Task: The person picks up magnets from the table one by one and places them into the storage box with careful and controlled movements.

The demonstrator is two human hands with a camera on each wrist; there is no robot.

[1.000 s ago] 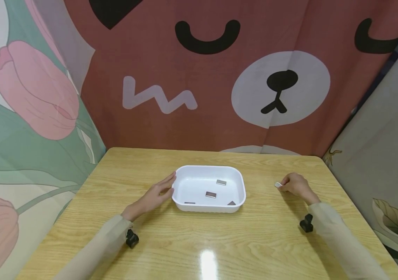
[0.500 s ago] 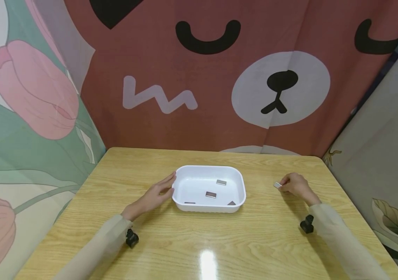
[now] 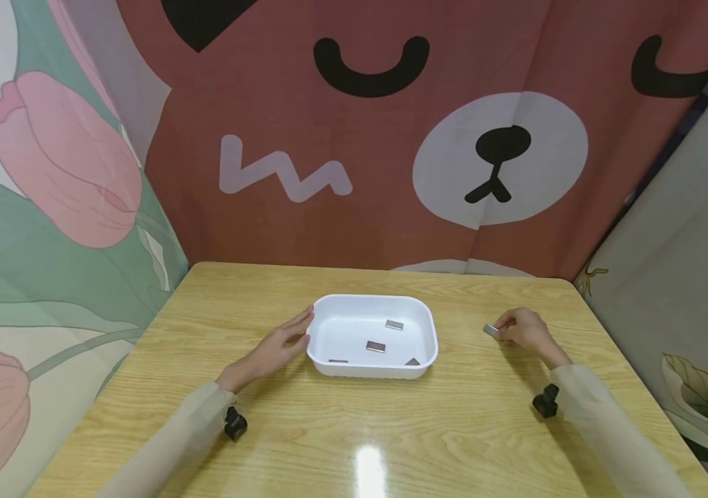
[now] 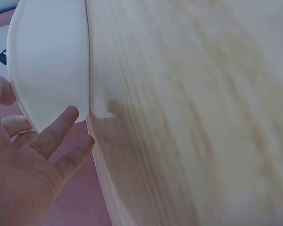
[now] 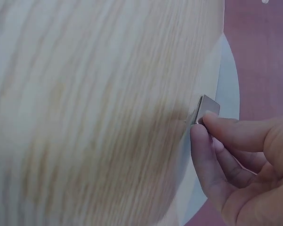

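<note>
My left hand (image 3: 275, 348) rests against the left wall of a white plastic tray (image 3: 371, 371), with its fingers extended. In the left wrist view, fingertips (image 4: 71, 113) lie against the tray's outer wall. To the right of the tray, my right hand (image 3: 526, 330) pinches a small, flat, silver-grey rectangular block (image 3: 490, 330) between thumb and finger. The right wrist view shows this block (image 5: 210, 106) tilted close to the tabletop; whether it touches the wood I cannot tell. Inside the tray lie several similar pieces, among them a silver block (image 3: 394, 325) and a darker-faced block (image 3: 375, 346).
Everything stands on a light wood-grain table (image 3: 354, 415). A curtain (image 3: 379, 207) with a printed bear hangs behind its far edge, and printed fabrics flank both sides. Small black devices (image 3: 545, 400) sit at both wrists.
The block in my right hand has tilted, showing a greyer face, and its tip has moved slightly left. My left hand and the tray have stayed in place.
</note>
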